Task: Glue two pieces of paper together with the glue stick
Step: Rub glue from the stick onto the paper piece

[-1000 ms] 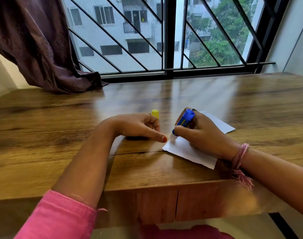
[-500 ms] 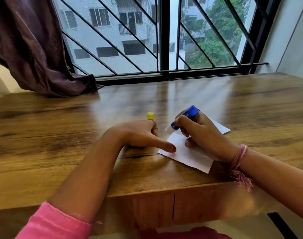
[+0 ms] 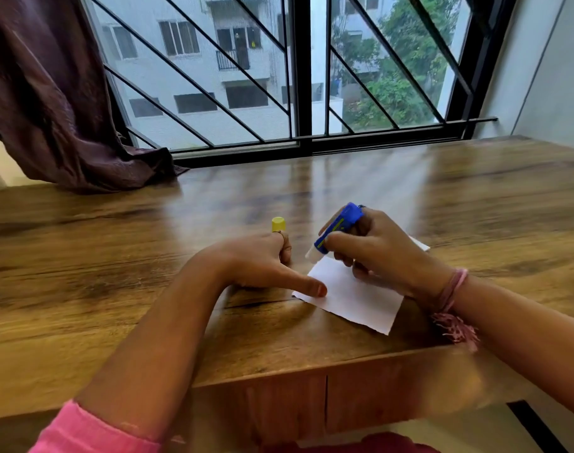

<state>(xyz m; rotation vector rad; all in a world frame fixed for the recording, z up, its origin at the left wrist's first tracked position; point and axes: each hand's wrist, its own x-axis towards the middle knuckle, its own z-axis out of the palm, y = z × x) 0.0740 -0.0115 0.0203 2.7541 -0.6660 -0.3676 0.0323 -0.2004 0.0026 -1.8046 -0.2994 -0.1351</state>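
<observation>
The glue stick [image 3: 337, 229] is clamped in the right hand [image 3: 375, 255], right of frame centre, tilted with its pale tip at the far left corner of the white paper [image 3: 351, 294]. The left hand [image 3: 257, 266] is loosely curled around nothing, its thumb pressed on the sheet's near left corner. A second sheet [image 3: 421, 245] appears to lie beneath, showing only at the right; blur leaves this uncertain.

Risks: with only one corner pinned, the paper may be dragged or creased by a stroke toward the lower right. Glue may be smeared onto the wooden table [image 3: 115, 289] if the tip overruns the edge.

The yellow cap [image 3: 278, 224] stands upright just beyond the left hand and could be knocked over. The curtain [image 3: 50, 103], at upper left, is well clear.
</observation>
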